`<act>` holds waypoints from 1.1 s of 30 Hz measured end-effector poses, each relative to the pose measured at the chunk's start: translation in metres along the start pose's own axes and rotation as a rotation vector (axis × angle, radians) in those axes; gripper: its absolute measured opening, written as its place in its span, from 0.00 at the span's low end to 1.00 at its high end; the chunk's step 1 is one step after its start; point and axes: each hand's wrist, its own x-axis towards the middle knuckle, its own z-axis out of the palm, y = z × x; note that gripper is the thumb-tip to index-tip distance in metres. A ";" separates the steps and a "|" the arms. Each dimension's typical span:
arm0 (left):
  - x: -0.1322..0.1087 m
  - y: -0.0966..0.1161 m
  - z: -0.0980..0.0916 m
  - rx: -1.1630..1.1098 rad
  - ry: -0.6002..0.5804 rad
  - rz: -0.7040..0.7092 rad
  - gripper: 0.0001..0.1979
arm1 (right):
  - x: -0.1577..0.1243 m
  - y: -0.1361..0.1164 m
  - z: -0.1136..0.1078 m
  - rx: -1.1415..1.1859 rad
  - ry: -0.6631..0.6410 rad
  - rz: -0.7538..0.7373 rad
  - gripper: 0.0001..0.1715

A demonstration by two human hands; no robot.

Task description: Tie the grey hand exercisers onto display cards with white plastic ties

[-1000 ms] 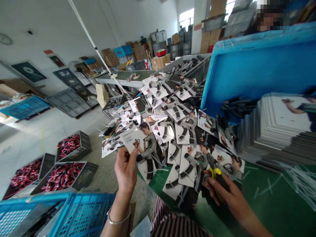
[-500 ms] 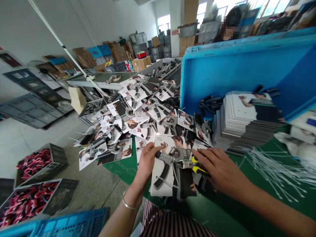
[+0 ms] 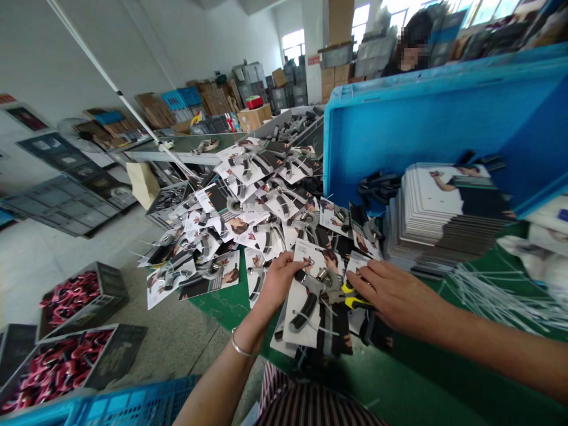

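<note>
My left hand pinches the left edge of a printed card, thumb along its top. A grey and black hand grip exerciser is fixed to this card, with thin white cable ties sticking out loosely. In my right hand is a pair of yellow-handled cutting pliers, its jaws reaching toward the grip exerciser near its spring. More carded grip exercisers lie beneath and beside the held card. My right palm hides part of the plier handles.
Carded grip exercisers are heaped beyond my hands. To the right stand a stack of cards, a blue crate and loose cable ties. Crates of red-pink parts sit on the floor at left. Another person is behind the crate.
The held card has shifted right and lifted slightly, uncovering another card beneath its lower left. The pliers have shifted slightly, and both hands keep their grips.
</note>
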 end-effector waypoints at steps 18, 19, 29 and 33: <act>-0.038 0.008 0.011 -0.165 0.354 0.264 0.08 | -0.061 -0.076 0.019 0.925 -0.041 0.197 0.24; -0.036 0.007 0.011 -0.167 0.422 0.306 0.08 | -0.061 -0.084 0.023 0.943 -0.023 0.225 0.24; -0.035 0.000 0.013 -0.270 0.602 0.462 0.09 | -0.027 -0.115 0.064 0.965 0.049 0.758 0.33; -0.036 -0.001 0.011 -0.238 0.629 0.477 0.08 | -0.019 -0.116 0.060 0.936 0.062 0.763 0.33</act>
